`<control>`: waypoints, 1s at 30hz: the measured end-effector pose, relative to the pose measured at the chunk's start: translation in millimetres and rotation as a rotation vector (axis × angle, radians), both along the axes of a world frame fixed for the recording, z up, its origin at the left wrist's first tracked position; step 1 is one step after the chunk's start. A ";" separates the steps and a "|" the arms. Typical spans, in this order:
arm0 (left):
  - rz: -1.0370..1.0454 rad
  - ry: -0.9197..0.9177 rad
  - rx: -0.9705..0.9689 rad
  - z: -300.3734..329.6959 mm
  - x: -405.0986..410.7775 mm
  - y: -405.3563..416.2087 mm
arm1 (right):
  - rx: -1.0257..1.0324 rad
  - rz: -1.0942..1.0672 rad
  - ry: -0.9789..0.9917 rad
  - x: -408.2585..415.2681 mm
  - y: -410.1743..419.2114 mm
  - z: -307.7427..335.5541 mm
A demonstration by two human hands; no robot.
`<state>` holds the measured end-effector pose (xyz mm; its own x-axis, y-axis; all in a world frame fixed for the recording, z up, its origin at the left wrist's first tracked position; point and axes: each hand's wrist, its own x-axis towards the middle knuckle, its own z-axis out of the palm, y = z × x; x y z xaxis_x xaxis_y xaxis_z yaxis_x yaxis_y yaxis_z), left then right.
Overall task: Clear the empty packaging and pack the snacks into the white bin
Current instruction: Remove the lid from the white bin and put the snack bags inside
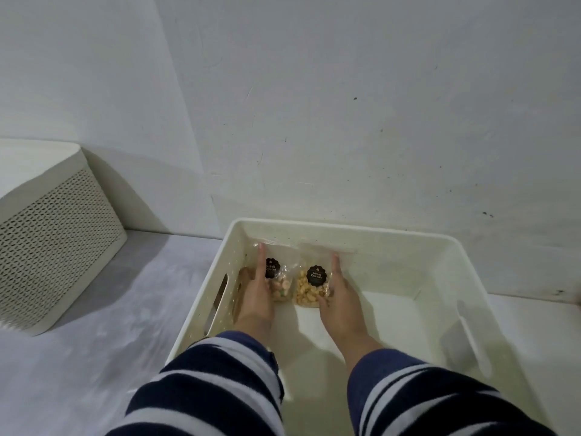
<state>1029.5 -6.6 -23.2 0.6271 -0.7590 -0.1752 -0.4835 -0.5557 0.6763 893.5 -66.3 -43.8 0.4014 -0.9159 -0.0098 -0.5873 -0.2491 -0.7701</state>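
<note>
Left hand (256, 297) index finger straight up along the biscuit bag (278, 278), other fingers curled round its lower edge; right hand (338, 297) likewise grips the nut bag (312, 286), index extended. Both bags side by side, mid-frame, against far-left wall of the white bin (408, 243). Perforated lidded basket (53, 247) at left on pale surface (94, 357); wall behind.

The light is dim, cool and even, with soft shadows falling left of the perforated basket (59, 247) and under the arms inside the bin (393, 234). Wide-angle distortion bends the edges, and the striped sleeves (220, 382) look slightly soft.
</note>
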 end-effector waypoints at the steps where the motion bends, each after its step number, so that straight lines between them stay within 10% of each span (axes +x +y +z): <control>1: 0.015 0.021 -0.009 0.9 -1.7 1.1 | -0.003 0.012 0.013 -1.2 -0.3 0.8; 15: -0.079 -0.497 0.423 89.4 -10.3 22.6 | 0.118 0.220 0.511 -61.3 -3.7 87.8; 30: -0.855 -0.621 0.177 175.5 -216.2 44.0 | -0.076 0.004 0.663 -270.6 93.9 206.3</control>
